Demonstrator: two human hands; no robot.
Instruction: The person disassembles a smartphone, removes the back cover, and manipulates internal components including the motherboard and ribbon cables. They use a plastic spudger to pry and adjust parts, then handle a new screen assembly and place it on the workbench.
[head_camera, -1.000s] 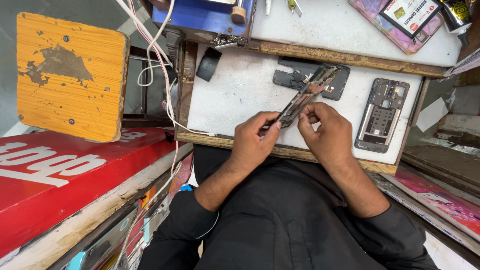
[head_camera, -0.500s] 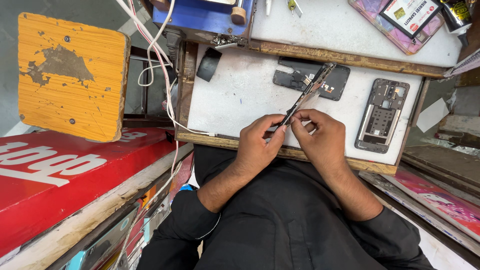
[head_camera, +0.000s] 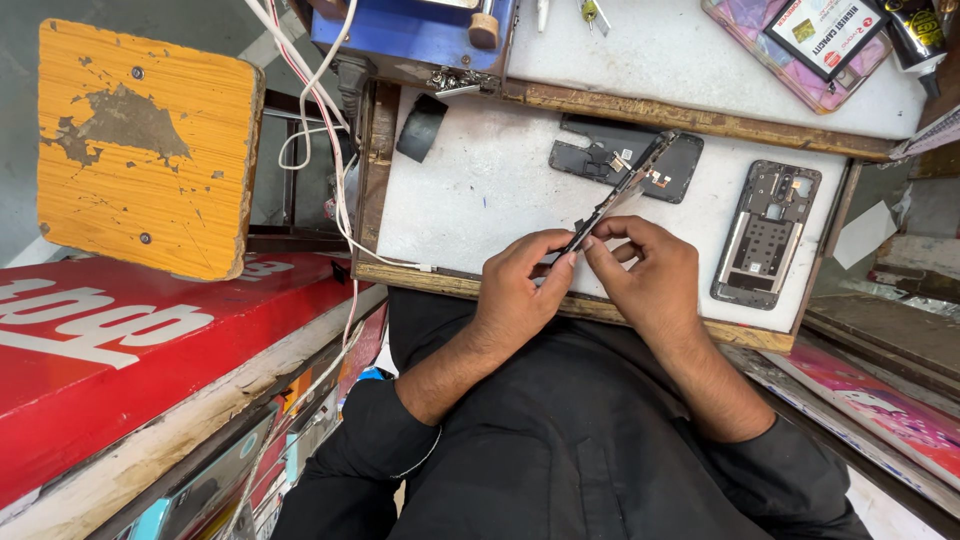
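Observation:
Both my hands hold a thin dark phone part (head_camera: 622, 193) edge-on above the white work board (head_camera: 480, 190). My left hand (head_camera: 520, 290) pinches its near end between thumb and fingers. My right hand (head_camera: 650, 275) grips the same end from the right side, fingers curled around it. The part slants up and away toward a black phone back piece (head_camera: 680, 170) lying on the board. A grey phone middle frame (head_camera: 765, 235) lies flat to the right of my right hand.
A worn yellow wooden stool seat (head_camera: 145, 145) stands at the left. White cables (head_camera: 335, 170) hang along the board's left edge. A black tape piece (head_camera: 420, 125) lies at the board's far left. A red signboard (head_camera: 130, 350) is at lower left; a raised shelf (head_camera: 700, 70) with tools sits behind.
My hands have drawn slightly nearer to me and closer together on the part's near end. The part stays slanted over the board.

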